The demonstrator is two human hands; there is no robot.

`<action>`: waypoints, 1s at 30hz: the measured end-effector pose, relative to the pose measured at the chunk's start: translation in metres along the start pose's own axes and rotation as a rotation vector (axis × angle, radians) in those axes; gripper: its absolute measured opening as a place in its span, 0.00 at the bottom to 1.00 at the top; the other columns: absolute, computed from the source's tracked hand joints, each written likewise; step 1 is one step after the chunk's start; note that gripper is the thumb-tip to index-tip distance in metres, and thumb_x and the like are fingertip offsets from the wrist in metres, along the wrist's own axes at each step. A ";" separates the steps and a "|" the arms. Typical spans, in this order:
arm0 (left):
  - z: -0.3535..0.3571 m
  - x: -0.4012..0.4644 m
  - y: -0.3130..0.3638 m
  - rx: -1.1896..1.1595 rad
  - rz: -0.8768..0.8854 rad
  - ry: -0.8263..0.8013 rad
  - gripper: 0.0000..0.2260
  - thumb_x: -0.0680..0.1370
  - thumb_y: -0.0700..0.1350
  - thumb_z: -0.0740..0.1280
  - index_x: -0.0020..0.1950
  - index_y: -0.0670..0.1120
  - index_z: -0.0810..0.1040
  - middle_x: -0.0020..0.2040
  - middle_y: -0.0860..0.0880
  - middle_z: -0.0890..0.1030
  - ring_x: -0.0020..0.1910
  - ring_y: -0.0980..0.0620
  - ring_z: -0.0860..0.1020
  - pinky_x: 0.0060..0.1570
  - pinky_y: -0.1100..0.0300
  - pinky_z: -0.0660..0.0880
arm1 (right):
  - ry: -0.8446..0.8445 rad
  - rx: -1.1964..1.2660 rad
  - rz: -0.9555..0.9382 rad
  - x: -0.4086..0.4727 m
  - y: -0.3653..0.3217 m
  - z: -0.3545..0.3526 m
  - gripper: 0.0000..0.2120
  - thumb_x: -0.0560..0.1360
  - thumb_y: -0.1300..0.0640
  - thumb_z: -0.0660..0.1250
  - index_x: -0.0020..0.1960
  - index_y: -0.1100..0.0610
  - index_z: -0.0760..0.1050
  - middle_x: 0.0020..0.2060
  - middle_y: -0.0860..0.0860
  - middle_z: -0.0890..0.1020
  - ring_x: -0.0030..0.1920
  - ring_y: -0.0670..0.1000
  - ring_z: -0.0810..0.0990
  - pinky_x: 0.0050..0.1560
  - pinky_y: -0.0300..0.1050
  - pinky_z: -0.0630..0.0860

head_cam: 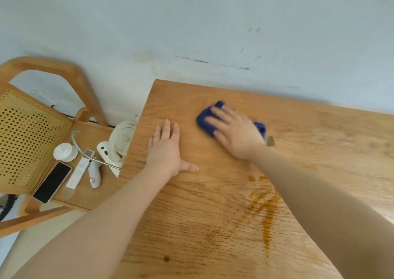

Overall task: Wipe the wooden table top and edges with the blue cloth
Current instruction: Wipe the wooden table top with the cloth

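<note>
Wooden table top (309, 142) spreads under both my arms, an amber streak (266, 210) smeared near me. My left hand (168, 151) lies flat, fingers spread, empty. My right hand (236, 134) presses flat on the blue cloth (205, 120), toward the far edge.

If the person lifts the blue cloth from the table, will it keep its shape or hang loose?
The blue cloth is bunched and folded under the right hand, so it would probably droop when lifted. It looks small and thin, so likely light. Pushed flat on the wooden table, it should slide, not roll.
</note>
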State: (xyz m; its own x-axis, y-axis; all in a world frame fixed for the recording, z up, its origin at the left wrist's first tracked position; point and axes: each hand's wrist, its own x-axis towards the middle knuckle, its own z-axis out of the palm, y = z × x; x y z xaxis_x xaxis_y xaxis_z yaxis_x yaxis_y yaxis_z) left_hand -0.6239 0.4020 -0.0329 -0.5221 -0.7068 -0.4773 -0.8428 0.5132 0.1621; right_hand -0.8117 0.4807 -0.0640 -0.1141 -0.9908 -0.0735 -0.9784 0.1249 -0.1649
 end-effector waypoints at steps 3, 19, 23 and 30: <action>0.003 0.001 -0.003 -0.004 0.003 -0.002 0.59 0.61 0.66 0.73 0.76 0.48 0.36 0.77 0.47 0.36 0.76 0.45 0.38 0.73 0.49 0.42 | 0.105 0.011 0.307 0.038 0.035 -0.003 0.24 0.79 0.44 0.44 0.73 0.47 0.60 0.75 0.50 0.59 0.74 0.55 0.55 0.72 0.53 0.53; -0.002 -0.007 0.005 0.043 -0.054 -0.015 0.57 0.63 0.66 0.72 0.77 0.48 0.38 0.77 0.47 0.37 0.76 0.45 0.39 0.73 0.47 0.43 | -0.017 0.030 0.028 -0.032 0.025 -0.002 0.24 0.79 0.44 0.43 0.74 0.45 0.57 0.75 0.46 0.55 0.75 0.51 0.50 0.73 0.49 0.47; 0.005 -0.010 0.004 0.126 -0.148 0.035 0.56 0.61 0.71 0.68 0.77 0.51 0.40 0.77 0.46 0.38 0.74 0.42 0.35 0.71 0.45 0.37 | 0.108 0.022 0.369 0.010 0.074 -0.003 0.21 0.81 0.48 0.48 0.74 0.48 0.57 0.75 0.50 0.56 0.75 0.53 0.52 0.73 0.51 0.50; 0.006 -0.038 0.028 0.094 -0.033 0.147 0.43 0.71 0.62 0.67 0.77 0.49 0.48 0.78 0.46 0.47 0.76 0.47 0.39 0.73 0.50 0.43 | -0.013 -0.004 -0.067 -0.068 0.044 -0.002 0.23 0.80 0.48 0.47 0.74 0.46 0.58 0.75 0.49 0.56 0.75 0.53 0.52 0.73 0.50 0.49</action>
State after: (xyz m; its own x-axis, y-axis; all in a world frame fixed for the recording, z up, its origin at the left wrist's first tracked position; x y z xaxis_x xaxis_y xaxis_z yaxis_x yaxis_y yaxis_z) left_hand -0.6264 0.4462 -0.0155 -0.5136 -0.7842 -0.3482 -0.8475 0.5269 0.0636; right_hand -0.8477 0.5538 -0.0645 -0.0458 -0.9961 -0.0754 -0.9844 0.0578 -0.1661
